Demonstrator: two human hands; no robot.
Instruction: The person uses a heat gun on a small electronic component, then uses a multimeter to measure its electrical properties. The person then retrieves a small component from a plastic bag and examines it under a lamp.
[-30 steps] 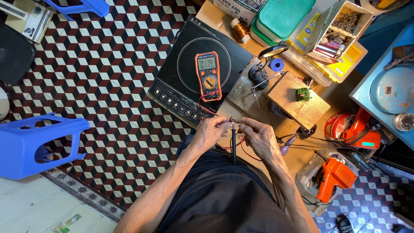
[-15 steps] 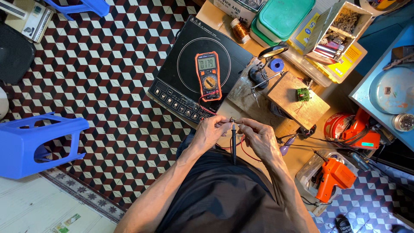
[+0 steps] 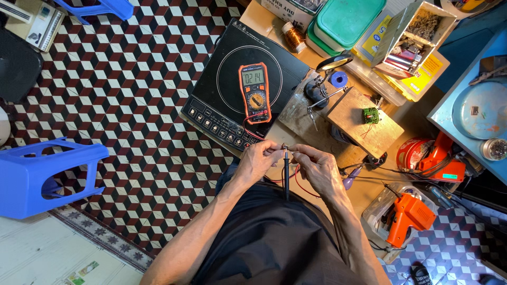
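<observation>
My left hand point(image 3: 260, 160) and my right hand point(image 3: 316, 168) meet over my lap, at the near edge of a low wooden table point(image 3: 364, 192). Between their fingertips sits a small part point(image 3: 285, 148) with thin metal leads. A black test probe point(image 3: 286, 174) hangs down between the hands, its tip at that part; which hand grips it I cannot tell. Red and black leads run from the hands up to an orange and black multimeter point(image 3: 255, 92). The meter lies on a black induction cooktop point(image 3: 237, 84), with its display lit.
A wooden block point(image 3: 364, 126) carries a small green circuit board point(image 3: 371, 115) beside a clip stand with a magnifier point(image 3: 322, 92). An orange glue gun point(image 3: 409, 216), a red tool point(image 3: 435, 158), a copper wire spool point(image 3: 294, 37) and green-lidded boxes point(image 3: 346, 21) surround them. A blue plastic stool point(image 3: 45, 177) stands left.
</observation>
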